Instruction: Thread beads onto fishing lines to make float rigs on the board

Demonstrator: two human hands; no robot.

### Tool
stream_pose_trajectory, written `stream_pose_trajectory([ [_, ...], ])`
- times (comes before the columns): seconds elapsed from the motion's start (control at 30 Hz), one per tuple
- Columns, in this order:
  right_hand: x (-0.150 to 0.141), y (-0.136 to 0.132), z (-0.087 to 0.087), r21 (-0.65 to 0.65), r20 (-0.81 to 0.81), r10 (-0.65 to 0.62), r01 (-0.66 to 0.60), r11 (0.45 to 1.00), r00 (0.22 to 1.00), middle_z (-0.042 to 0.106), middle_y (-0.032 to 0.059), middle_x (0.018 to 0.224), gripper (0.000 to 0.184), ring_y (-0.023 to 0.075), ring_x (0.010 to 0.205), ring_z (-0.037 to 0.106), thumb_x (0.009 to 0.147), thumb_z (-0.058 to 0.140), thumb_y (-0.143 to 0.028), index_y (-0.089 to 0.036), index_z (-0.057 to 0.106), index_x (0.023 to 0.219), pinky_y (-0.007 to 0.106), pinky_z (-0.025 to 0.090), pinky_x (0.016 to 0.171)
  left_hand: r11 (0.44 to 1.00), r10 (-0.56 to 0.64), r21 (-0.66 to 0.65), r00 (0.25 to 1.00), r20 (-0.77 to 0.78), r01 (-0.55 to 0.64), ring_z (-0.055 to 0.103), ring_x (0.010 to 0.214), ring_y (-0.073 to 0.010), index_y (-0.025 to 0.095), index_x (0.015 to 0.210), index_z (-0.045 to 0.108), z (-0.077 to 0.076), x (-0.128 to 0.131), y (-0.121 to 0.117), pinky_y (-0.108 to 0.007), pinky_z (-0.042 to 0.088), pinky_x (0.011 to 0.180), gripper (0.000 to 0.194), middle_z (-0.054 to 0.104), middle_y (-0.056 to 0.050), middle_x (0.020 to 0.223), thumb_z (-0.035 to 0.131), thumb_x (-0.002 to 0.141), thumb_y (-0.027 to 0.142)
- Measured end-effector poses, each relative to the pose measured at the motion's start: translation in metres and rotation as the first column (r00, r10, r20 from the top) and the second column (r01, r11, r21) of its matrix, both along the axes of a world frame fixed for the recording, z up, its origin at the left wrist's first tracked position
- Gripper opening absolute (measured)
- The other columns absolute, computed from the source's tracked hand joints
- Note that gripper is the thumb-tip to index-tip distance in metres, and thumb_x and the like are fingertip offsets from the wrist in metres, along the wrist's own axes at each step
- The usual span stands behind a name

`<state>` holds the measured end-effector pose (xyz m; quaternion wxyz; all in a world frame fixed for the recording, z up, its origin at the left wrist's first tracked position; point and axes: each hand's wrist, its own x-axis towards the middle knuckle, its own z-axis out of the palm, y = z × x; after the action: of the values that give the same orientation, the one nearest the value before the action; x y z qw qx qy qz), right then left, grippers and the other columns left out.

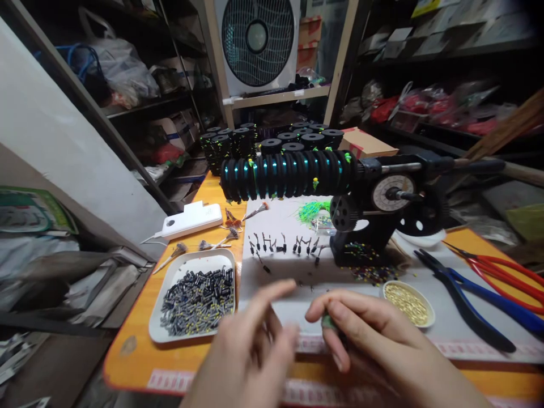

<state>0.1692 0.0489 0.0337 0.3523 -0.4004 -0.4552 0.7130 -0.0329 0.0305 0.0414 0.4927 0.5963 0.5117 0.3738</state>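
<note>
Fingers spread and blurred, the person's left hand (255, 334) is raised over the near edge of the white sheet (293, 271), its thumb and forefinger apart. Their right hand (374, 326) is just beside it, fingers curled in near the thumb, with something greenish showing at the fingers; from where I stand I cannot tell whether it pinches anything.

Beyond the hands, small dark pieces (284, 247) stand in a loose row on the sheet, with one lying nearer. To the left hand's left, a white tray (191, 340) on the orange table (131, 345) holds a heap of little dark cylinders (195, 300). Near the right hand is a small dish (431, 322) of gold beads (406, 304), and farther right lie pliers (467, 310) with blue and black handles and a red-handled tool (478, 263).

Past the row, a black dialed machine (393, 192) carries a ribbed black roll (284, 177) out sideways. Bright green strands (312, 212) lie beneath it, black spools (293, 139) crowd behind, and a box fan (257, 37) faces us.
</note>
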Motion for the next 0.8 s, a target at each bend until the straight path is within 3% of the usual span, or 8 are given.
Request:
stream_pose_trajectory([
  [0.07, 0.001, 0.001, 0.001, 0.023, 0.045, -0.027, 0.026, 0.999, 0.999, 0.057, -0.0049, 0.063, 0.045, 0.0045, 0.049, 0.032, 0.094, 0.065, -0.065, -0.021, 0.072, 0.100, 0.019, 0.020, 0.046, 0.960, 0.186, 0.221, 0.981, -0.047, -0.171, 0.050, 0.051, -0.0106, 0.022, 0.125, 0.070, 0.012, 0.002, 0.033, -0.024, 0.040, 0.048, 0.031, 0.058, 0.004, 0.069, 0.064, 0.098, 0.036],
  [0.17, 0.000, 0.002, 0.001, 0.053, 0.104, -0.053, 0.048, 0.997, 0.993, 0.058, -0.0040, 0.067, 0.046, 0.0042, 0.049, 0.030, 0.094, 0.064, -0.066, -0.022, 0.073, 0.102, 0.022, 0.010, 0.044, 0.931, 0.202, 0.310, 0.979, 0.010, -0.195, 0.046, 0.038, -0.0088, 0.019, 0.112, 0.071, 0.021, 0.012, 0.070, -0.022, 0.034, 0.037, 0.021, 0.052, 0.008, 0.058, 0.063, 0.097, 0.031],
  [0.23, 0.000, 0.002, 0.001, 0.066, 0.127, -0.059, 0.051, 0.997, 0.990, 0.058, -0.0039, 0.069, 0.047, 0.0044, 0.048, 0.031, 0.094, 0.063, -0.068, -0.023, 0.073, 0.104, 0.023, 0.009, 0.044, 0.900, 0.222, 0.374, 0.974, 0.048, -0.224, 0.047, 0.038, -0.0085, 0.019, 0.103, 0.071, 0.022, 0.020, 0.080, -0.022, 0.035, 0.038, 0.016, 0.049, 0.009, 0.057, 0.064, 0.095, 0.031],
  [0.3, 0.001, 0.002, 0.000, 0.083, 0.138, -0.060, 0.048, 0.995, 0.989, 0.058, -0.0036, 0.070, 0.047, 0.0051, 0.049, 0.031, 0.094, 0.061, -0.068, -0.023, 0.073, 0.105, 0.023, 0.012, 0.045, 0.857, 0.253, 0.440, 0.963, 0.094, -0.268, 0.048, 0.042, -0.0082, 0.019, 0.102, 0.071, 0.022, 0.025, 0.082, -0.022, 0.037, 0.040, 0.015, 0.050, 0.008, 0.058, 0.066, 0.094, 0.031],
  [0.4, 0.002, 0.002, -0.001, 0.125, 0.150, -0.061, 0.042, 0.991, 0.987, 0.059, -0.0025, 0.071, 0.048, 0.0077, 0.057, 0.038, 0.096, 0.060, -0.067, -0.023, 0.073, 0.106, 0.023, 0.018, 0.049, 0.823, 0.274, 0.479, 0.952, 0.137, -0.305, 0.049, 0.044, -0.0079, 0.018, 0.117, 0.071, 0.021, 0.029, 0.081, -0.022, 0.040, 0.042, 0.027, 0.056, 0.007, 0.062, 0.067, 0.094, 0.029],
  [0.57, 0.006, 0.005, -0.004, 0.171, 0.182, -0.028, -0.003, 0.985, 0.983, 0.059, -0.0027, 0.072, 0.047, 0.0082, 0.056, 0.037, 0.100, 0.055, -0.065, -0.023, 0.072, 0.112, 0.025, 0.019, 0.049, 0.833, 0.277, 0.457, 0.950, 0.147, -0.313, 0.049, 0.040, -0.0058, 0.018, 0.117, 0.073, 0.023, 0.032, 0.090, -0.019, 0.039, 0.039, 0.026, 0.056, 0.008, 0.061, 0.070, 0.093, 0.030],
  [0.8, 0.007, 0.006, -0.007, 0.205, 0.202, -0.031, -0.011, 0.979, 0.979, 0.060, -0.0017, 0.074, 0.051, 0.0125, 0.068, 0.049, 0.099, 0.052, -0.068, -0.023, 0.071, 0.114, 0.026, 0.032, 0.060, 0.836, 0.285, 0.434, 0.942, 0.180, -0.336, 0.052, 0.039, -0.0049, 0.020, 0.104, 0.068, 0.022, 0.034, 0.089, -0.017, 0.039, 0.038, 0.015, 0.058, 0.009, 0.064, 0.072, 0.092, 0.029],
])
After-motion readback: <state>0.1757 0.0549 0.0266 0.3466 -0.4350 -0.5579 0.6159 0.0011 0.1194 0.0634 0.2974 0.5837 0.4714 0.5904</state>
